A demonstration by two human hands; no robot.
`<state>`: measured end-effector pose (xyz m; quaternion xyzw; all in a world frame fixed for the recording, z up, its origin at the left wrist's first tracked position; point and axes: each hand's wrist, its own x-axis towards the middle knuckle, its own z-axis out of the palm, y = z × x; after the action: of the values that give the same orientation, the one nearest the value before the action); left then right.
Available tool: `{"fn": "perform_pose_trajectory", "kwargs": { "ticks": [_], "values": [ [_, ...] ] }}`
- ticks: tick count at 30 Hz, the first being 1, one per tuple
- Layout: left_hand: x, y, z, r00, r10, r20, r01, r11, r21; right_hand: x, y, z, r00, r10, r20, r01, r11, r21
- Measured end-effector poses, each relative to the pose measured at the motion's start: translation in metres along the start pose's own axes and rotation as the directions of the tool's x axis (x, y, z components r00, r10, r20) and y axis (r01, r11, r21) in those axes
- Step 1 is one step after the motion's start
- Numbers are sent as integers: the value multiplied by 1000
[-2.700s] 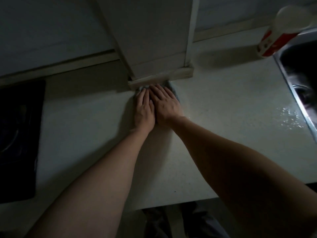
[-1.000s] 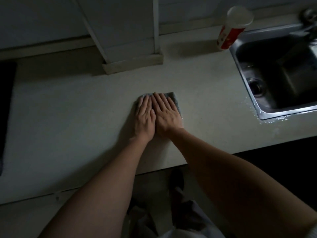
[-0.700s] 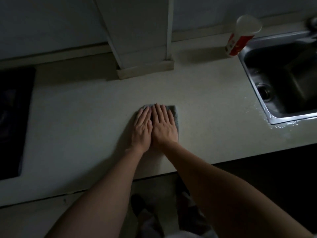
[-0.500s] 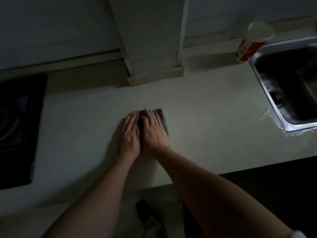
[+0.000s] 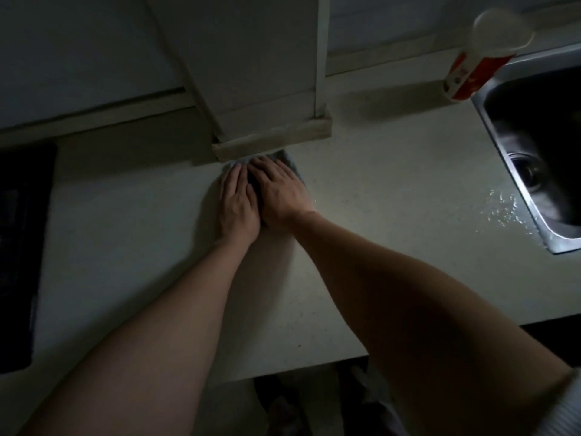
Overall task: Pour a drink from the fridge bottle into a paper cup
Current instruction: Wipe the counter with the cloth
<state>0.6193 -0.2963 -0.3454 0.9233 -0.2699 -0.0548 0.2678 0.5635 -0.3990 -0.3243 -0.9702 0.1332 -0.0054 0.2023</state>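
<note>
The counter (image 5: 377,247) spreads around both hands, with the sink (image 5: 534,64) well to their right. The left hand (image 5: 238,206) and right hand (image 5: 281,191) press a grey cloth (image 5: 294,166) with flat fingers. They have pushed it from mid-counter to the pillar base (image 5: 273,136) just ahead (wiping, probably cleanup after pouring). The paper cup (image 5: 478,67) stands far right of them; no bottle shows.

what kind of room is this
Most likely a home kitchen: a steel sink set in a pale countertop, what looks like a dark hob at the left, and a grey cloth.

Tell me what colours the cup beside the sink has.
The cup is red and white, seen in the head view.
</note>
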Motion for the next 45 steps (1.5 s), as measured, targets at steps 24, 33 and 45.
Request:
{"fn": "perform_pose_trajectory", "kwargs": {
  "ticks": [24,33,45],
  "values": [
    [-11,146,70,935,310,175,-304,951,-59,-84,123,-51,949,313,-51,-317,938,-138],
    [-26,21,-6,984,134,116,-138,990,29,-48,-10,-1,978,207,25,-205,977,-63],
    [-137,-67,-62,986,118,118,-118,993,-10,-117,-122,46,987,100,128,-78,983,-168]
  ]
}}
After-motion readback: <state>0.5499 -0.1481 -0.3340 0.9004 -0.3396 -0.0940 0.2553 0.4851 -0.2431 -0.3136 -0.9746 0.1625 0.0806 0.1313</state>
